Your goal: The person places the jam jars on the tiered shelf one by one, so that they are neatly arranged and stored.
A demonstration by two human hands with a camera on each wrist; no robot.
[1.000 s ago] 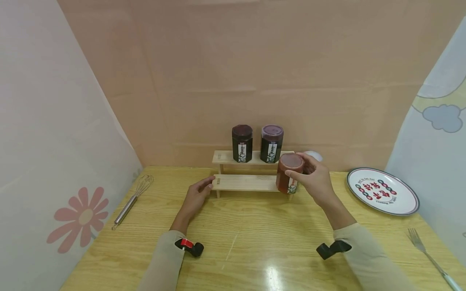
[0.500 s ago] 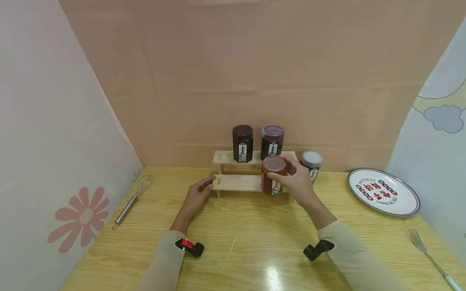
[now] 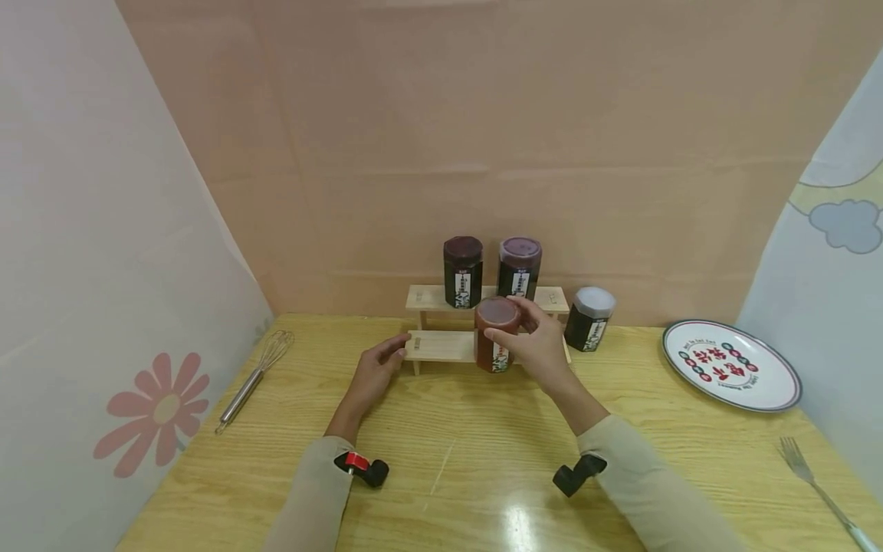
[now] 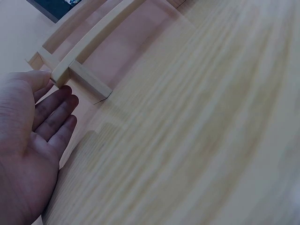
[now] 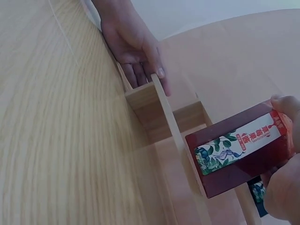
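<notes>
My right hand [image 3: 534, 337] grips a red jam jar [image 3: 495, 354] near its lid, thumb in front and fingers behind. The jar stands upright over the middle of the lower board of a two-tier wooden shelf [image 3: 441, 345]; in the right wrist view its base overlaps the front edge of that board. My left hand [image 3: 375, 372] pinches the left end of the lower board, thumb on top and the other fingers below, as the left wrist view shows. On the upper board stand a dark jar [image 3: 462, 272] and a purple-lidded jar [image 3: 519, 268].
A white-lidded dark jar [image 3: 589, 320] stands on the table just right of the shelf. Farther right lie a white plate [image 3: 733, 366] with red lettering and a fork [image 3: 817, 491]. A whisk [image 3: 255, 379] lies at the left. A tan backdrop [image 3: 414, 153] rises behind the shelf.
My right hand has carried the red jam jar leftward from the right end of the lower board to its middle, uncovering the white-lidded jar. The left hand has stayed in place.
</notes>
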